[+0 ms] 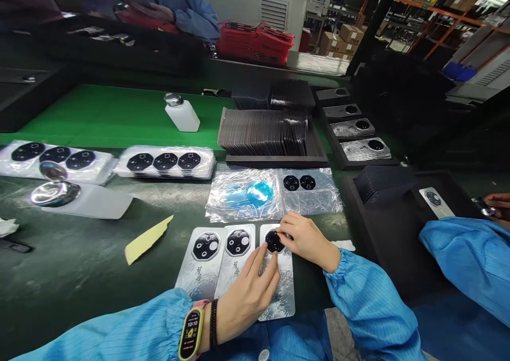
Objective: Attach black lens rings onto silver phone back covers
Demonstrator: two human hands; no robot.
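Three silvery phone back covers lie side by side at the bottom centre of the head view: a left one (198,276), a middle one (228,268) and a right one (283,292). Each carries a black octagonal camera area. My left hand (249,292) lies over the right cover, fingers stretched and apart, two fingertips touching the edge of its black octagonal sticker (274,242). From the upper right, my right hand (303,236) pinches at that sticker's edge; its fingertips partly hide it. Behind, a clear plastic sheet (311,200) bears two similar black octagons.
Bagged octagon stickers (165,162), a white pump bottle (183,115), another bottle lying tilted (95,201) and a yellow paper scrap (148,240) are to the left. Behind stands a rack of dark panels (265,132). A co-worker's sleeve (470,260) is at right.
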